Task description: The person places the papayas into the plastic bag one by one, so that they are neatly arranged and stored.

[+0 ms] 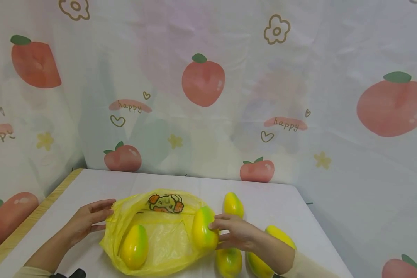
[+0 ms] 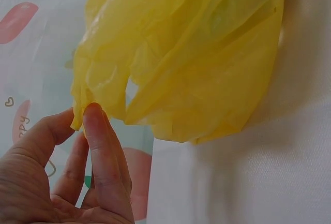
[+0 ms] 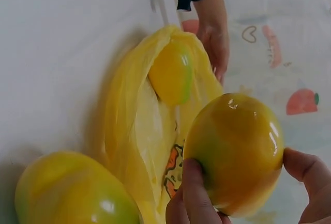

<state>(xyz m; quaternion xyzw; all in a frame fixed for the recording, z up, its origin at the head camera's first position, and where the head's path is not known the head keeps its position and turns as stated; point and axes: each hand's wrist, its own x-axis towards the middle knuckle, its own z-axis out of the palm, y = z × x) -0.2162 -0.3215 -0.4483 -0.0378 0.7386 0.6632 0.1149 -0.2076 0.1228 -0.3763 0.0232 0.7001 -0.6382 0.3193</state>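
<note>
A yellow plastic bag (image 1: 166, 235) with a cartoon print lies on the table, its mouth spread wide. My left hand (image 1: 88, 217) pinches the bag's left edge between thumb and fingers, as the left wrist view shows. Inside the bag, at its left, sits one yellow-green mango (image 1: 134, 247). My right hand (image 1: 237, 232) grips another mango (image 3: 234, 154) at the right side of the bag's mouth, thumb on one side and fingers on the other. In the right wrist view this held mango is in front of the bag opening.
More mangoes lie right of the bag: one behind (image 1: 233, 204), one in front (image 1: 229, 263), and others partly hidden by my right forearm, such as this one (image 1: 280, 236). A white cloth covers the table (image 1: 104, 181); a fruit-print curtain (image 1: 208, 127) hangs behind.
</note>
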